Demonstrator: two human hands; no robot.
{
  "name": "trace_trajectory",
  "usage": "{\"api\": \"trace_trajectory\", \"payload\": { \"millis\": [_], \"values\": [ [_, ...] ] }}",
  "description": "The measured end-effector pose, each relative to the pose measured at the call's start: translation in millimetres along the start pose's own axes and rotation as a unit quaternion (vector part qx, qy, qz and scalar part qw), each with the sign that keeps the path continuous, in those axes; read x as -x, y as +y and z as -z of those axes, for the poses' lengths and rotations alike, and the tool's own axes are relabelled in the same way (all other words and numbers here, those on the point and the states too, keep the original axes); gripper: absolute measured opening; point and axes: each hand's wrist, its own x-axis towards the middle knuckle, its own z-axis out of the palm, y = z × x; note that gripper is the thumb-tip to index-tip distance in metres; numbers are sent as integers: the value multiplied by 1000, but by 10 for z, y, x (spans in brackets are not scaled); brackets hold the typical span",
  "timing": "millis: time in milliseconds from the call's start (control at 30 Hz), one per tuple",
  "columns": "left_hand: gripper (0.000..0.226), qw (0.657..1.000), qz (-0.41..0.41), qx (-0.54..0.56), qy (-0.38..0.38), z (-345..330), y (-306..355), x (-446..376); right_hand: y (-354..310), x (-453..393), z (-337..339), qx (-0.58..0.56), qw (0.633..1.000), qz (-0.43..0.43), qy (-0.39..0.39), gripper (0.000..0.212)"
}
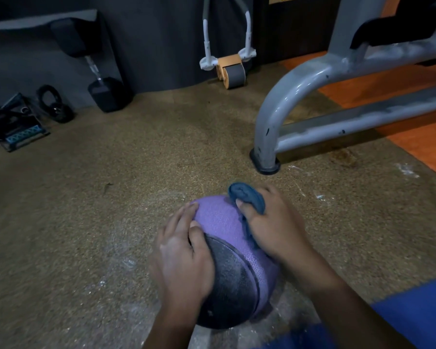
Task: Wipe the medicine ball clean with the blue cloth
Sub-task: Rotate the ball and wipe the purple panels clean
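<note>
Both hands on the ball, low centre of view. Left hand [184, 258] lies flat against the ball's left side, fingers straight and spread over the seam between the two colours, steadying it; faint white dust on the back of the hand. Right hand [269, 222] grips a bunched blue cloth [249, 197], fingers curled round it, thumb pressed on the ball's upper right, cloth touching the purple surface there and trailing down under the palm. Speckled brown rubber floor [136, 172] fills most of the view, with white powdery smears around the ball and to the right. Grey tubular bench frame [282, 102] stands upper right, its curved leg ending in a black foot on the floor, well apart from the ball. Medicine ball [232, 260] sits on the floor between the hands: purple textured panel on top and right, black dusty panel facing the camera. Black dumbbell [98, 79] leans on end against the dark back wall, upper left. Orange-and-grey roller wheel [233, 71] with white handles rests at the wall's foot, top centre. Small black object, possibly a kettlebell [54, 104], far left; too dark to be sure.
</note>
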Motion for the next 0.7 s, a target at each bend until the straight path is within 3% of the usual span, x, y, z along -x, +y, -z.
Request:
{"api": "trace_trajectory", "payload": {
  "millis": [100, 233, 300, 433, 533, 700],
  "values": [
    [59, 1000, 14, 7, -8, 5, -3, -46, -73, 565, -7, 74, 987, 120, 70, 53],
    [57, 998, 22, 53, -18, 45, -76, -62, -81, 903, -100, 76, 970, 217, 81, 60],
    [53, 998, 39, 52, -11, 52, -98, -71, 2, 687, -106, 53, 981, 169, 75, 57],
    [50, 996, 67, 67, -1, 79, -74, -85, 163, 229, -116, -114, 991, 9, 64, 47],
    [53, 998, 64, 12, -24, 120, -76, -115, 177, 151, -166, -105, 992, 21, 60, 40],
    [56, 995, -40, -18, -93, 181, -38, -326, 168, 89, -212, -111, 992, 33, 44, 41]
  ]
}}
